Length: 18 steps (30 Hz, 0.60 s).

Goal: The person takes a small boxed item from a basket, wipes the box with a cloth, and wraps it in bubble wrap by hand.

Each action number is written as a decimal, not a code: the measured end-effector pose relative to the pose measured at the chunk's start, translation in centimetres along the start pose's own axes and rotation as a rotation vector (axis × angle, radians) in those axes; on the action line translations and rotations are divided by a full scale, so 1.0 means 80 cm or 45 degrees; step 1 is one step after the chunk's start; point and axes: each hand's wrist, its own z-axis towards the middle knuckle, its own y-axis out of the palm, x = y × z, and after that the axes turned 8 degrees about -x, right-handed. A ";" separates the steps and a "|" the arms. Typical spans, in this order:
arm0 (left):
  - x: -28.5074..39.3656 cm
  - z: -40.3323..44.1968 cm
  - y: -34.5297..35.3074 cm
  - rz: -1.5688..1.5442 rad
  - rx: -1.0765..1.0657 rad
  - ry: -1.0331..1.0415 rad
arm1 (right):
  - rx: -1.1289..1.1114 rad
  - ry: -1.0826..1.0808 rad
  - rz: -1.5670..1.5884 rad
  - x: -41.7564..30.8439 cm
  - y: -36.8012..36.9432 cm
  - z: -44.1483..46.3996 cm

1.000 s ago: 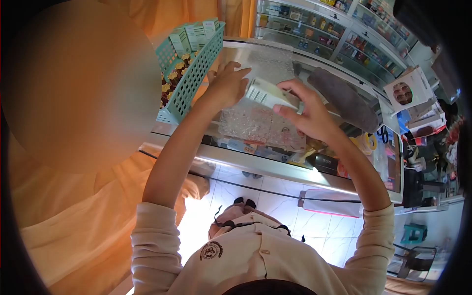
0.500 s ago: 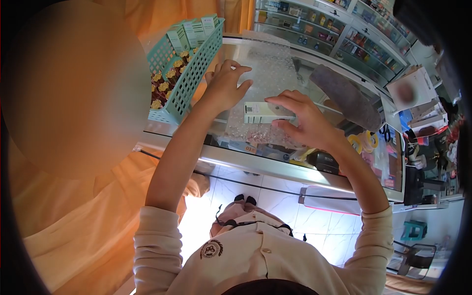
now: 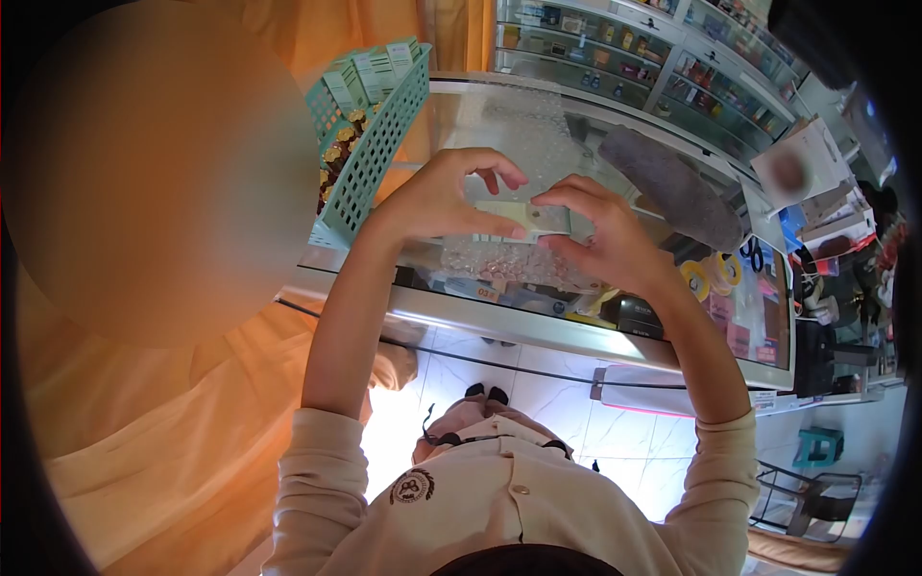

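A small pale green and white box (image 3: 509,210) lies on its side over a sheet of bubble wrap (image 3: 523,120) on the glass counter. My right hand (image 3: 607,230) grips the box's right end between thumb and fingers. From the left, my left hand (image 3: 449,197) reaches over it, thumb along the box and curled fingers apart above it. Whether that thumb presses on the box is hard to see. Left of my left forearm stands a teal basket (image 3: 379,154) containing several similar boxes (image 3: 370,72) and brown bottles with gold caps (image 3: 336,154).
A grey rolled cloth (image 3: 672,187) lies right of the bubble wrap. Yellow tape rolls (image 3: 709,276) and black scissors (image 3: 752,254) are at the counter's right end. Glass shelves (image 3: 615,58) with goods stand behind. An orange curtain (image 3: 192,442) hangs on the left.
My left hand has come down and right from above the bubble wrap to the box. My right hand stays at the box's right end. The view has shifted slightly.
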 end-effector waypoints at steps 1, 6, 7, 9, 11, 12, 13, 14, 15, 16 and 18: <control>-0.005 -0.001 0.000 -0.035 -0.036 -0.048 | 0.002 0.051 0.052 -0.002 -0.002 0.000; -0.004 0.000 -0.002 -0.047 -0.096 -0.092 | 0.007 0.101 0.164 0.001 -0.003 -0.001; -0.004 -0.001 -0.002 -0.060 -0.118 -0.113 | -0.007 0.101 0.145 0.001 -0.003 -0.001; -0.003 -0.001 -0.002 -0.076 -0.142 -0.138 | -0.023 0.101 0.130 0.000 -0.003 -0.001; -0.003 -0.001 -0.002 -0.070 -0.134 -0.138 | -0.007 0.089 0.132 -0.002 -0.003 0.000; -0.003 -0.001 -0.002 -0.075 -0.138 -0.143 | -0.008 0.094 0.139 -0.003 -0.004 0.000; -0.004 -0.001 -0.002 -0.088 -0.135 -0.138 | -0.017 0.032 0.108 -0.005 -0.005 -0.001; -0.004 -0.001 -0.001 -0.101 -0.130 -0.131 | -0.025 -0.031 0.077 -0.006 -0.006 -0.002; -0.002 -0.002 -0.001 -0.105 -0.133 -0.134 | -0.026 -0.027 0.081 -0.006 -0.007 -0.002; 0.000 -0.002 -0.002 -0.096 -0.135 -0.156 | -0.073 -0.123 0.006 -0.006 -0.008 -0.003; 0.000 -0.003 -0.002 -0.086 -0.137 -0.178 | -0.119 -0.219 -0.069 -0.006 -0.007 -0.003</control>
